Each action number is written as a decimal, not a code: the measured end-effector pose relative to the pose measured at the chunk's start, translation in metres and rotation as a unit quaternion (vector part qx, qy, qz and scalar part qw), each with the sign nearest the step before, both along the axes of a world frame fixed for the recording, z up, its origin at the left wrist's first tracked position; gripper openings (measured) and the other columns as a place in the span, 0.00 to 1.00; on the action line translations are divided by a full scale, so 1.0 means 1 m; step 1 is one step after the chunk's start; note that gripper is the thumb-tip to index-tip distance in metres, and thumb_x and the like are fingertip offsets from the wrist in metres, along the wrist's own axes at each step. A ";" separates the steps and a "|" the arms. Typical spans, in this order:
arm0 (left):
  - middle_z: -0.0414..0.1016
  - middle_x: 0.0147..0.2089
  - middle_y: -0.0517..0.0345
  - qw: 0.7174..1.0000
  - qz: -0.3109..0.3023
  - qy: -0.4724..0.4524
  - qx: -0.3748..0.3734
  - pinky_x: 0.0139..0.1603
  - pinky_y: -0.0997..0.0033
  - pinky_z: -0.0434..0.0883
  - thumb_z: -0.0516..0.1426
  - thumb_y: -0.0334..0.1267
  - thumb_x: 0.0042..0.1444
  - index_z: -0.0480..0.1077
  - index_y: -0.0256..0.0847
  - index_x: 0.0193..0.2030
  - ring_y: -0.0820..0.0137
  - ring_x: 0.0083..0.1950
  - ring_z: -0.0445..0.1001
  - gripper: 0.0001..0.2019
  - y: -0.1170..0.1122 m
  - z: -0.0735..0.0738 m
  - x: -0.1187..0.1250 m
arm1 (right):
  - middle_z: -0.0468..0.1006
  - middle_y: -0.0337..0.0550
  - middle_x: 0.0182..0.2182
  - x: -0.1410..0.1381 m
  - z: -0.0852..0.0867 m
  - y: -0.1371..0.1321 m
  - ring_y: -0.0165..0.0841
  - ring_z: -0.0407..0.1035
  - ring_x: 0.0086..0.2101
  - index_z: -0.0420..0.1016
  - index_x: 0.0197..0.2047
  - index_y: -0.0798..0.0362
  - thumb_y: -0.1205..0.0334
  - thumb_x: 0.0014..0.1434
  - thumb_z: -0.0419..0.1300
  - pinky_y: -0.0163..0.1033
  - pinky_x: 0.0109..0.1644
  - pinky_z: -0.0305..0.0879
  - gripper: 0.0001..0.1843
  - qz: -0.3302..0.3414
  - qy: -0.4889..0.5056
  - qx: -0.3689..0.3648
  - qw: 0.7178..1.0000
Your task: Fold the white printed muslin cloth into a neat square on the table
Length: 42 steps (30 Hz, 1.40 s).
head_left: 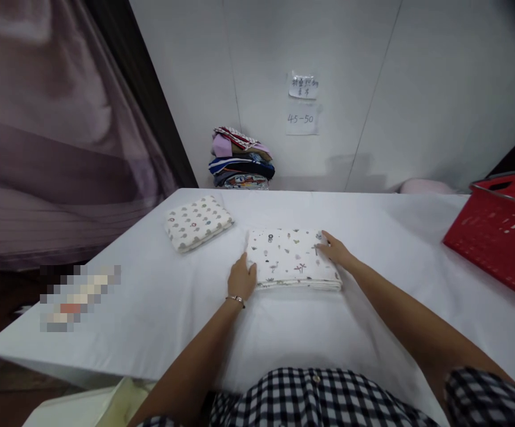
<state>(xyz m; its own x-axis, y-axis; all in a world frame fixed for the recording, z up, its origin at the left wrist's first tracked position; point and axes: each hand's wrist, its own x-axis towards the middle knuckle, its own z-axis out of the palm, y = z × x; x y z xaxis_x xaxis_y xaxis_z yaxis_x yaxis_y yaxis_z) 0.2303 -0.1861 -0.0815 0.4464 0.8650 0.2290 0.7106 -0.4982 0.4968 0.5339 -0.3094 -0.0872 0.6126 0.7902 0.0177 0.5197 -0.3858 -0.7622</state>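
Resting at the centre of the head view, a folded white cloth [295, 258], printed with small palms and flamingos, lies flat on a white-covered table [150, 320], its layered edge facing six o'clock. Taking the cloth as the dial's middle, the left hand [242, 279] is at nine o'clock, against the side edge, its thumb apart from the other fingers; whether the fingertips reach under the layers I cannot tell. A bracelet [235, 300] circles that wrist. The right hand [338, 250] is at about two to three o'clock, touching the far corner and side, fingers spread apart rather than clamped. At ten o'clock, well clear of both hands, sits a second folded cloth [197, 222], white with a repeated grey print, turned at an angle. Farther off, toward eleven, a stack of folded fabrics [242, 160] rises beyond the table's far edge. Two paper notes [302, 118] hang on the wall [350, 77] at twelve; the lower reads 45-50. A red basket [498, 231] stands at three o'clock, while the wearer's checked shirt [284, 397] fills six.
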 end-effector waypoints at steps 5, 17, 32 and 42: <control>0.70 0.52 0.42 0.999 0.000 -0.017 0.032 0.53 0.54 0.66 0.48 0.40 0.58 0.60 0.34 0.58 0.57 0.55 0.67 0.23 -0.001 -0.008 -0.002 | 0.62 0.54 0.58 0.016 0.012 0.035 0.46 0.60 0.55 0.57 0.62 0.56 0.54 0.47 0.62 0.49 0.57 0.57 0.40 -0.014 0.035 -0.019 0.999; 0.67 0.57 0.50 0.995 -0.059 -0.026 -0.073 0.59 0.64 0.62 0.51 0.43 0.57 0.63 0.38 0.56 0.63 0.57 0.65 0.22 0.049 0.001 0.037 | 0.76 0.44 0.35 0.038 -0.011 -0.027 0.38 0.70 0.35 0.71 0.44 0.55 0.49 0.41 0.64 0.42 0.38 0.66 0.28 -0.118 0.013 0.062 0.991; 0.72 0.49 0.55 0.978 -0.155 -0.048 0.130 0.55 0.60 0.61 0.52 0.38 0.58 0.71 0.41 0.46 0.64 0.53 0.64 0.12 0.010 0.009 0.017 | 0.76 0.45 0.40 -0.070 0.026 -0.082 0.35 0.69 0.42 0.73 0.43 0.51 0.55 0.61 0.50 0.42 0.47 0.64 0.14 0.180 -0.210 0.119 0.954; 0.74 0.47 0.58 0.944 -0.296 0.074 0.126 0.52 0.60 0.59 0.49 0.34 0.59 0.71 0.45 0.45 0.66 0.50 0.66 0.11 -0.002 0.023 0.021 | 0.74 0.48 0.38 -0.093 0.035 -0.084 0.35 0.65 0.38 0.74 0.43 0.54 0.59 0.63 0.48 0.40 0.42 0.60 0.15 0.235 -0.311 0.009 0.921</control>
